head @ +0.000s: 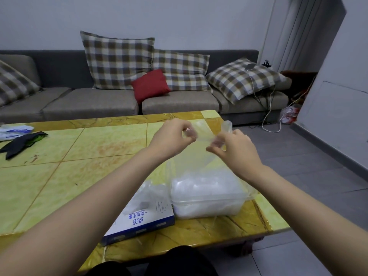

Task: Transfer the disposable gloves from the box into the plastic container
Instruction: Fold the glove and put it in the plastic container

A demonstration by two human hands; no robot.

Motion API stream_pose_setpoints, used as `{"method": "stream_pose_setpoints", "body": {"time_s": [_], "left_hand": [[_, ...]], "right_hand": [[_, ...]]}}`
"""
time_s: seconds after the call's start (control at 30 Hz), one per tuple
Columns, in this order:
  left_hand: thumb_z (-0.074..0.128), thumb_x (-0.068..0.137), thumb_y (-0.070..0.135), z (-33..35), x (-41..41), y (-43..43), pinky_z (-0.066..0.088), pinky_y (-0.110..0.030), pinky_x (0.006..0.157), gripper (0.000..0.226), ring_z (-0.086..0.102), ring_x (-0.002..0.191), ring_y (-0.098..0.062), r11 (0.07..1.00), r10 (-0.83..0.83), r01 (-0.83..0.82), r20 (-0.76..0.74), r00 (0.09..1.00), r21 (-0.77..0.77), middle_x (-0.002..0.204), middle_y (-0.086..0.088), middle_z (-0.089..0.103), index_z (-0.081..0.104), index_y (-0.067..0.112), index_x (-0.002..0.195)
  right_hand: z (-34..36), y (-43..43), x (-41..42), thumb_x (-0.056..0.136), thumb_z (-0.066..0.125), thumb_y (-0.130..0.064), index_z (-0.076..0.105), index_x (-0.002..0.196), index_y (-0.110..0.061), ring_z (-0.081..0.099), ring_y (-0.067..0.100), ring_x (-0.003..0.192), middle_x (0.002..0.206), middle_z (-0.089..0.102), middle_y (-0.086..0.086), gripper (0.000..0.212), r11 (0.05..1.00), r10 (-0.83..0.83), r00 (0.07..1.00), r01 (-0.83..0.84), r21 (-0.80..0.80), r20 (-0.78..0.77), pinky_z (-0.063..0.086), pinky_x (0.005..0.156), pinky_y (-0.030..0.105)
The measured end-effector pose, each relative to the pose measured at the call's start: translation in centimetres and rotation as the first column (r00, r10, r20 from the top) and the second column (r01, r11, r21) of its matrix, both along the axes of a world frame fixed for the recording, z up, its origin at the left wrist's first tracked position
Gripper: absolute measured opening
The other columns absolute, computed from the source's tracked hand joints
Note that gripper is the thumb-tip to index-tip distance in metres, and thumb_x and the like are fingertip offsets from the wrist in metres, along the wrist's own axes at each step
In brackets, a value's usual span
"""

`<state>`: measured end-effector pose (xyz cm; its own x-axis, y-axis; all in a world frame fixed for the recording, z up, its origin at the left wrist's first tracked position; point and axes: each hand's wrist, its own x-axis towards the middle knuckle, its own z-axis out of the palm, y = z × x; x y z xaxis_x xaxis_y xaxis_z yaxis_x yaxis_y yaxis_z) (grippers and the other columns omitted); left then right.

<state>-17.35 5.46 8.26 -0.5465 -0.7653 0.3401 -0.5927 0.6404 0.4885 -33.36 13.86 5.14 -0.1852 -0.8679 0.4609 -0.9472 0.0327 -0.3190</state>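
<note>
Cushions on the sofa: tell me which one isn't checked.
The small red cushion in the middle of the sofa; it alone is plain, while the other cushions are brown-and-white checked.

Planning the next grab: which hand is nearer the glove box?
Left. The left hand is raised beyond the box; the right hand is farther right, above the plastic container. Both pinch a clear glove.

Soft, even indoor light with a cool grey cast, faint shadows under cushions on the sofa [89, 102], dull sheen on the glossy table [59, 156], fingertip blur at left hand [171, 136] and right hand [238, 149], clear glove [203, 134] barely legible, wall [338, 100] lines leaning from wide-angle distortion.
</note>
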Motion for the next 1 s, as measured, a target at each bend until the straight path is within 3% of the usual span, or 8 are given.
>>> {"method": "stream_pose_setpoints", "body": {"time_s": [0.17,0.27,0.33,0.47,0.67,0.73,0.87,1.0], "left_hand": [[0.065,0.082,0.021,-0.4,0.5,-0.5,0.053,-0.041,0.074,0.013,0.062,0.08,-0.016,1.0,0.007,-0.008,0.059,0.998,0.013,0.085,0.002,0.069,0.066,0.021,0.069],[0.062,0.087,0.021,-0.1,0.8,-1.1,0.054,-0.033,0.058,0.014,0.058,0.049,-0.008,0.997,0.006,-0.01,0.054,0.999,0.078,0.094,0.003,0.069,0.066,0.015,0.075],[0.06,0.089,0.019,0.4,0.5,-1.3,0.048,-0.024,0.044,0.012,0.06,0.046,-0.01,0.988,-0.002,0.005,-0.017,1.0,0.157,0.094,0.003,0.067,0.068,0.011,0.083],[0.059,0.089,0.014,1.1,-0.5,-1.1,0.035,-0.016,0.036,0.011,0.059,0.047,-0.012,0.967,-0.017,0.054,-0.146,0.989,0.251,0.082,0.003,0.065,0.068,0.008,0.086],[0.056,0.092,0.012,1.1,-0.4,-0.7,0.037,-0.017,0.036,0.012,0.056,0.043,-0.007,0.949,-0.049,0.108,-0.197,0.979,0.296,0.084,0.003,0.066,0.066,0.006,0.089],[0.054,0.093,0.01,0.9,-0.3,-1.1,0.047,-0.021,0.041,0.014,0.061,0.051,-0.009,0.94,-0.019,0.097,-0.233,0.972,0.327,0.087,-0.002,0.065,0.065,0.001,0.095],[0.056,0.087,0.003,0.5,-0.5,-2.0,0.055,-0.042,0.075,0.011,0.066,0.082,-0.027,0.966,0.018,0.056,-0.279,0.96,0.254,0.09,-0.015,0.069,0.065,0.0,0.092],[0.057,0.087,0.004,-0.9,-0.4,-2.0,0.052,-0.039,0.078,0.009,0.064,0.088,-0.032,0.993,-0.025,0.056,-0.287,0.958,0.101,0.094,-0.017,0.069,0.063,-0.002,0.083]], "right_hand": [[-1.1,0.1,-0.7,0.084,0.068,-0.038,0.064,0.084,-0.023,0.058,0.016,0.094,0.09,0.065,-0.008,0.015,0.977,-0.006,0.997,-0.01,0.211,0.076,0.042,0.073,0.029],[-0.7,0.0,-1.3,0.089,0.063,-0.032,0.064,0.089,-0.019,0.052,0.019,0.104,0.098,0.065,-0.006,0.013,0.989,-0.035,0.993,0.018,0.146,0.112,0.036,0.074,0.03],[-0.2,-0.3,-1.8,0.088,0.064,-0.03,0.057,0.091,-0.019,0.047,0.02,0.11,0.1,0.06,-0.004,0.013,0.995,-0.025,0.993,0.014,0.098,0.111,0.034,0.08,0.031],[0.2,-0.9,-1.8,0.077,0.075,-0.037,0.048,0.116,-0.017,0.045,0.02,0.114,0.118,0.055,-0.001,0.051,0.985,0.0,0.99,-0.024,0.168,0.138,0.035,0.087,0.033],[-1.1,-1.4,-1.4,0.086,0.067,-0.024,0.059,0.084,-0.011,0.058,0.022,0.085,0.084,0.063,0.001,0.016,0.983,0.019,0.971,-0.062,0.171,0.239,0.041,0.066,0.031],[-0.8,-1.5,-1.7,0.088,0.063,-0.015,0.051,0.071,-0.015,0.052,0.02,0.076,0.072,0.056,-0.003,0.021,0.991,0.02,0.97,-0.051,0.124,0.24,0.036,0.057,0.023],[0.6,-1.4,-2.7,0.08,0.053,0.006,0.057,0.082,-0.011,0.047,0.018,0.077,0.083,0.053,0.002,0.018,0.985,-0.006,0.97,0.047,-0.165,0.245,0.024,0.059,0.025],[0.6,-0.6,-2.9,0.071,0.048,0.016,0.059,0.082,-0.007,0.041,0.013,0.08,0.083,0.048,-0.005,0.028,0.939,0.047,0.995,-0.014,-0.345,0.087,0.029,0.062,0.028]]}}
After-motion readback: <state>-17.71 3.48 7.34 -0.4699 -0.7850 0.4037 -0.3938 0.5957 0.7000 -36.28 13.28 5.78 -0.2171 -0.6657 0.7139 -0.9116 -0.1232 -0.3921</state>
